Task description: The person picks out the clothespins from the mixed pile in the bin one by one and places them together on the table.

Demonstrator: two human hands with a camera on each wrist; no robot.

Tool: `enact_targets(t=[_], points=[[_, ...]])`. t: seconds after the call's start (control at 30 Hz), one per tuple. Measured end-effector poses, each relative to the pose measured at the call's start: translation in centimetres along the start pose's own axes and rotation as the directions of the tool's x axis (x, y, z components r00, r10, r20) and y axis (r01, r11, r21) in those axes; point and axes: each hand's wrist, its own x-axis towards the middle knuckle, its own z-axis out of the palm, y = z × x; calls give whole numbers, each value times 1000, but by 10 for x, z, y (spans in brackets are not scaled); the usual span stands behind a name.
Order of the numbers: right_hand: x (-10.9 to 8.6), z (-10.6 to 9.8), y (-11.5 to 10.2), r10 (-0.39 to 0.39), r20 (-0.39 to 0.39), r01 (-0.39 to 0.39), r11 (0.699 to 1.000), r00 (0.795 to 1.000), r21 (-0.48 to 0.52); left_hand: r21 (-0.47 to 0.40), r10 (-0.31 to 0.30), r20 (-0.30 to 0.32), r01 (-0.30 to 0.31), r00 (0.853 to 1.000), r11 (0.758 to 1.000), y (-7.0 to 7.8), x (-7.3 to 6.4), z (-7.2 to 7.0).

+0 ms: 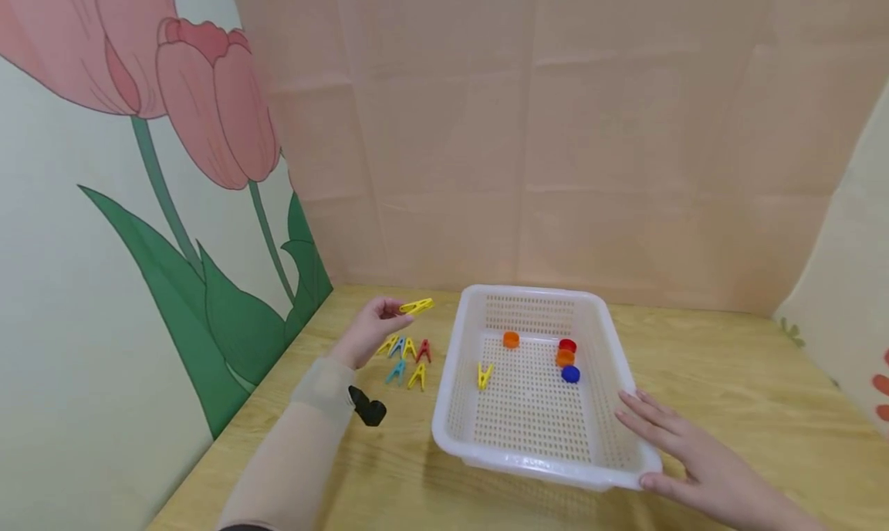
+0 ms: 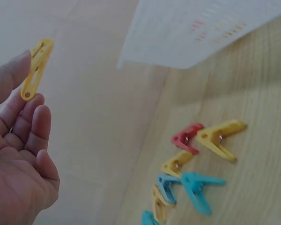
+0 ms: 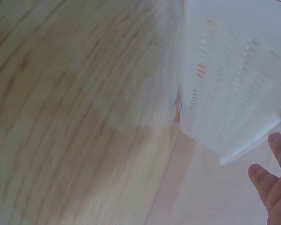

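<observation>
My left hand (image 1: 366, 334) pinches a yellow clothespin (image 1: 417, 307) between thumb and fingers, raised above the table left of a white plastic basket (image 1: 528, 463). In the left wrist view the same clothespin (image 2: 46, 54) stands at the fingertips. Below that hand lie several loose clothespins: a red one (image 1: 424, 351), a yellow one (image 1: 417, 376), a teal one (image 1: 396, 372) and others. My right hand (image 1: 701, 458) rests with extended fingers on the basket's right rim. Inside the basket are a yellow clothespin (image 1: 484, 377) and several caps, among them a blue one (image 1: 571, 374).
Two orange caps, one at the back left (image 1: 511, 339) and one (image 1: 566, 358) beside a red cap (image 1: 567, 346), lie on the basket's floor. A pinkish cloth wall (image 1: 556, 168) closes the wooden table (image 1: 729, 377) at the back. A tulip-printed panel (image 1: 55, 299) stands at the left.
</observation>
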Motion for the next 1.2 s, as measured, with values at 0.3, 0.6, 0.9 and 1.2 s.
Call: enact_targets(t=[0.3,0.6,0.9,1.2], points=[[1,-3,-2,30,48,-30,1000,998,-8,-14,-89,-146,88,985,996,-43,-14,-8],[2,-3,-2,39,45,-39,999,998,-19,8,-140,-230,146,963,989,-76,-28,-6],[0,-2,-3,57,36,-57,998,998,-16,10,-192,-284,203,939,979,-91,-35,-4],[0,-1,-1,27,36,-26,1000,999,-10,-20,-205,-388,214,898,977,-100,-39,5]])
